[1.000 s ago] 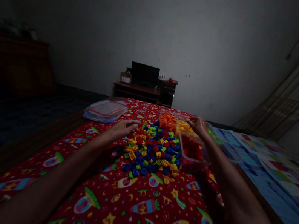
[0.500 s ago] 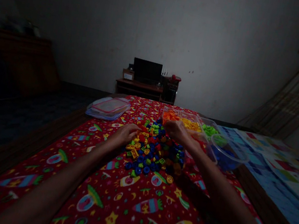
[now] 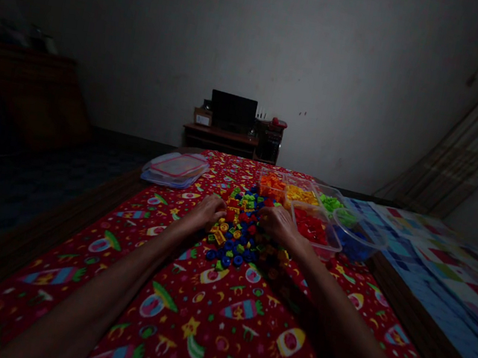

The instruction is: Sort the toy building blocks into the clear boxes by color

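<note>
A heap of small plastic building pieces (image 3: pixel 236 233) in red, yellow, green and blue lies on the red patterned tablecloth (image 3: pixel 217 334). My left hand (image 3: pixel 207 211) is at the heap's left edge, its fingers curled together. On the right side of the heap rests my right hand (image 3: pixel 279 225), closed with fingers bent down among the pieces. Whatever either set of fingertips holds is hidden. Just right of my right hand are red pieces (image 3: pixel 310 226) in a clear tub. Orange pieces (image 3: pixel 271 187) and yellow pieces (image 3: pixel 301 196) fill tubs behind it.
Green pieces (image 3: pixel 330 204) sit in another clear tub at the back right. A round clear tub (image 3: pixel 381 244) holds blue pieces. Stacked lids (image 3: pixel 176 168) lie at the far left of the table. A bed (image 3: pixel 432 254) adjoins on the right; a monitor (image 3: pixel 232 111) stands beyond.
My right hand has moved from beside the orange tub back toward me onto the heap, uncovering the red tub. My left hand stays at the heap's left edge. The view has shifted slightly.
</note>
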A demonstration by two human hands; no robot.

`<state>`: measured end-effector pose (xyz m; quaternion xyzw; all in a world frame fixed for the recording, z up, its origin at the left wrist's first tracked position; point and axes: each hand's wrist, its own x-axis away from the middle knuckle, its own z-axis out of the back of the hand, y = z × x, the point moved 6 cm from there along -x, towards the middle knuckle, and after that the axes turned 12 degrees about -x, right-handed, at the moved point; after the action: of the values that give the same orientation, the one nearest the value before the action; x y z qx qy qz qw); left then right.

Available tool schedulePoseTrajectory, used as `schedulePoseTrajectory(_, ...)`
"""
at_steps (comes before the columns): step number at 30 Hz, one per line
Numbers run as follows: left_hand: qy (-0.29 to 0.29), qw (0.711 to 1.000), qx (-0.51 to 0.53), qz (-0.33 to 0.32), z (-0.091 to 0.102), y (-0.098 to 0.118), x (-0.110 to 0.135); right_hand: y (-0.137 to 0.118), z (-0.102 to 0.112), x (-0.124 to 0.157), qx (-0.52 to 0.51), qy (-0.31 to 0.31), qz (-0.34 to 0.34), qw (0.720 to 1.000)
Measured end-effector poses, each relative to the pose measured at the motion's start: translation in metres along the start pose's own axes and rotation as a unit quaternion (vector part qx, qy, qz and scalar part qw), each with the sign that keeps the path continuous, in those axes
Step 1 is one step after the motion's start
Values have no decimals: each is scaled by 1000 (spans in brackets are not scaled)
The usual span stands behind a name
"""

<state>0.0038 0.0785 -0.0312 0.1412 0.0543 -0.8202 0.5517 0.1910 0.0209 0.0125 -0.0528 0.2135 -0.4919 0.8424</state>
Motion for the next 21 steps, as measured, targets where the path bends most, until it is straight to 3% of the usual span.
schedulePoseTrajectory(8, -11, 999, 35, 36, 13, -9, 7, -15, 41, 21, -188, 108, 45, 975)
schedulePoseTrajectory(15, -116, 990, 75, -11, 25, -31, 9, -16, 40, 18, -178, 117, 18, 977)
schedulePoseTrajectory(18, -155, 986, 59, -14, 31, -24, 13, -17, 38, 18, -174, 111, 10, 978)
schedulePoseTrajectory(21, -133, 990, 24, -34, 36, -2, 18, -17, 37, 19, -173, 102, 8, 980)
